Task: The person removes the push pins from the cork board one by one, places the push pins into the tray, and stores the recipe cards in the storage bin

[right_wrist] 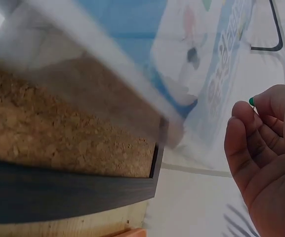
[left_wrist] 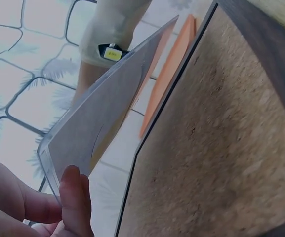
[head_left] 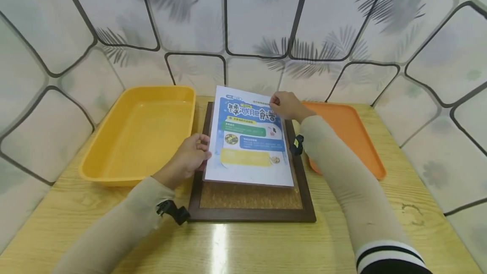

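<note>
A printed sheet with a clear plastic margin is raised and tilted over a cork board in a dark frame. My left hand pinches the sheet's left edge between thumb and fingers; the left wrist view shows the gap between the sheet and the cork. Near the sheet's upper right corner is my right hand. In the right wrist view that hand pinches a small green pin between thumb and fingertips, apart from the sheet there. Most of the pin is hidden.
A deep yellow tray stands left of the board. To the right lies a shallow orange tray, partly behind my right forearm. All rest on a light wooden table, with a patterned wall covering behind and at both sides.
</note>
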The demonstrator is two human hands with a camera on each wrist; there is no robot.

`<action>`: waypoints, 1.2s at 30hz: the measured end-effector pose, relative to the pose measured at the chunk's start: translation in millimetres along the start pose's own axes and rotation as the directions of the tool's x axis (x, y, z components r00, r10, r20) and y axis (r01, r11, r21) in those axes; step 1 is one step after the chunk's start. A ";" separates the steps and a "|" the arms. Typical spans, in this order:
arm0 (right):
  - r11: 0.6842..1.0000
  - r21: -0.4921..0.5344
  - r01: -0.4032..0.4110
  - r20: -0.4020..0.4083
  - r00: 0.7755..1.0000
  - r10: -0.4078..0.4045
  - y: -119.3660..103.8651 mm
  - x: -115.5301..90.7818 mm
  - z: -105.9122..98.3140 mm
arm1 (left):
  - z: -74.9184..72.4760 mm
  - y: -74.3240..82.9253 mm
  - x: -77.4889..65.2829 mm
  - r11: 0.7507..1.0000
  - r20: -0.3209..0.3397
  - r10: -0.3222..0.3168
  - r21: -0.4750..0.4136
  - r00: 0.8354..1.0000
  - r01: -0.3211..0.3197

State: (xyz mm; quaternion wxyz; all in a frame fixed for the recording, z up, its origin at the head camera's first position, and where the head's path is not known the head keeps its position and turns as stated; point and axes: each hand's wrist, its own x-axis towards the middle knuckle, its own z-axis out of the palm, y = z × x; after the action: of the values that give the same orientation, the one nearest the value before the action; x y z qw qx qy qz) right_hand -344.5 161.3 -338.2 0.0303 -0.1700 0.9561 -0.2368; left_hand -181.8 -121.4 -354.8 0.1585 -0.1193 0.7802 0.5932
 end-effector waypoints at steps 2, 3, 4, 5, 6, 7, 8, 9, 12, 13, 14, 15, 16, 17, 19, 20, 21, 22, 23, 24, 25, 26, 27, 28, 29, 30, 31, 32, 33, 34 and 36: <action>1.000 0.010 0.015 -0.005 1.000 -0.015 1.9 -2.3 -2.7 | -3.0 1.0 -0.6 1.000 0.000 0.010 -0.013 1.000 -0.010; 1.000 0.010 0.025 -0.007 1.000 -0.024 3.2 -3.1 -3.7 | -4.7 0.9 -0.9 1.000 0.002 0.017 -0.018 1.000 -0.017; 0.999 0.011 0.035 -0.008 0.999 -0.035 4.1 -4.1 -5.0 | -6.1 0.8 -1.1 0.999 0.001 0.024 -0.026 1.000 -0.024; 0.999 0.006 0.047 -0.011 0.999 -0.047 4.6 -5.0 -6.3 | -7.6 0.3 -1.2 0.999 0.002 0.031 -0.031 1.000 -0.031; 0.998 0.006 0.056 -0.012 0.998 -0.056 4.9 -5.9 -7.9 | -8.9 0.0 -1.4 0.999 0.000 0.038 -0.038 0.999 -0.038; 0.998 0.006 0.064 -0.014 0.998 -0.064 5.2 -7.1 -9.4 | -9.6 -0.3 -1.7 0.998 0.004 0.049 -0.045 0.999 -0.049; 0.997 0.002 0.071 -0.017 0.997 -0.071 5.3 -8.2 -10.8 | -10.2 -0.6 -1.6 0.998 0.004 0.052 -0.047 0.999 -0.052; 0.997 -0.003 0.073 -0.020 0.997 -0.073 5.1 -9.4 -12.3 | -10.7 -1.0 -1.6 0.997 0.006 0.056 -0.051 0.998 -0.055; 0.997 -0.007 0.074 -0.025 0.997 -0.074 4.5 -10.9 -15.5 | -11.3 -2.0 -1.0 0.996 0.007 0.058 -0.066 0.998 -0.058; 0.997 -0.010 0.075 -0.027 0.997 -0.075 4.6 -10.9 -16.1 | -11.5 -2.3 -0.9 0.996 0.008 0.059 -0.066 0.998 -0.058; 0.997 -0.011 0.072 -0.027 0.997 -0.072 4.6 -11.0 -16.6 | -12.1 -2.7 -0.8 0.996 0.008 0.060 -0.066 0.998 -0.059; 0.997 -0.013 0.070 -0.028 0.997 -0.070 4.7 -10.9 -17.0 | -12.8 -3.0 -0.9 0.996 0.008 0.062 -0.064 0.998 -0.061; 0.998 -0.014 0.068 -0.030 0.997 -0.068 4.9 -10.8 -17.2 | -13.3 -3.0 -0.9 0.996 0.008 0.061 -0.061 0.998 -0.061; 0.998 -0.013 0.064 -0.031 0.997 -0.065 4.8 -11.3 -17.7 | -14.1 -2.9 -0.9 0.996 0.009 0.062 -0.058 0.998 -0.061; 0.998 -0.014 0.061 -0.035 0.997 -0.062 6.7 -11.2 -17.7 | -15.5 -2.2 -1.1 0.998 0.004 0.053 -0.042 0.999 -0.053; 0.998 -0.014 0.057 -0.035 0.998 -0.058 7.7 -11.3 -17.6 | -16.3 -1.8 -1.0 0.998 0.002 0.050 -0.036 0.999 -0.050; 0.998 -0.014 0.056 -0.038 0.998 -0.057 8.9 -11.5 -17.4 | -16.7 -1.4 -0.9 0.998 0.002 0.047 -0.031 0.999 -0.047; 0.999 -0.010 0.053 -0.040 0.998 -0.053 9.9 -11.8 -17.0 | -17.3 -1.2 -1.0 0.999 0.002 0.044 -0.028 0.999 -0.044; 0.999 -0.009 0.051 -0.042 0.998 -0.051 11.3 -11.9 -16.5 | -18.0 -1.2 -1.1 0.999 0.000 0.042 -0.024 0.999 -0.042; 0.999 -0.008 0.050 -0.043 0.998 -0.051 12.4 -11.9 -15.9 | -18.6 -1.2 -1.3 0.999 -0.001 0.038 -0.021 0.999 -0.038; 0.999 -0.006 0.047 -0.041 0.998 -0.048 13.3 -12.3 -15.5 | -19.3 -1.3 -1.4 0.999 0.002 0.034 -0.020 0.999 -0.034; 0.999 -0.004 0.045 -0.038 0.998 -0.045 13.9 -12.7 -15.1 | -20.0 -1.4 -1.8 0.999 0.003 0.034 -0.023 0.999 -0.034; 0.999 -0.002 0.044 -0.035 0.998 -0.045 14.6 -12.9 -14.8 | -20.8 -1.3 -2.0 0.999 0.003 0.032 -0.022 0.999 -0.032; 0.999 0.003 0.045 -0.033 0.998 -0.045 15.2 -13.0 -14.5 | -21.5 -1.0 -2.5 0.999 0.002 0.028 -0.021 1.000 -0.028; 0.999 0.005 0.048 -0.031 0.998 -0.047 16.0 -12.6 -14.3 | -22.1 -0.6 -2.9 0.999 0.002 0.027 -0.020 1.000 -0.027; 0.999 0.002 0.052 -0.032 0.998 -0.052 16.8 -12.1 -14.1 | -22.6 0.0 -3.5 1.000 0.001 0.026 -0.017 1.000 -0.026; 0.999 0.001 0.055 -0.035 0.998 -0.055 17.5 -11.9 -14.1 | -23.0 0.8 -3.9 1.000 0.001 0.027 -0.013 1.000 -0.027; 0.998 -0.002 0.059 -0.038 0.998 -0.059 18.5 -11.5 -14.3 | -23.3 1.6 -4.6 1.000 0.003 0.028 -0.013 1.000 -0.028; 0.998 -0.004 0.061 -0.044 0.997 -0.061 19.5 -11.1 -14.5 | -23.5 2.3 -5.0 1.000 0.006 0.028 -0.011 1.000 -0.028; 0.998 -0.004 0.061 -0.047 0.997 -0.061 20.7 -11.3 -14.9 | -23.7 3.1 -5.4 1.000 0.005 0.028 -0.006 1.000 -0.028; 0.998 -0.015 0.054 -0.053 0.997 -0.055 23.6 -12.2 -15.7 | -23.8 4.3 -6.0 1.000 0.004 0.024 -0.005 1.000 -0.024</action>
State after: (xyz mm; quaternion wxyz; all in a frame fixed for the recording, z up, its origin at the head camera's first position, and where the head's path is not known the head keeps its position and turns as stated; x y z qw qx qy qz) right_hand -342.5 192.0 -335.5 -0.0030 -0.1898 0.9531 -0.2357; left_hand -180.4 -143.2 -342.7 0.1527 -0.1093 0.7799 0.5971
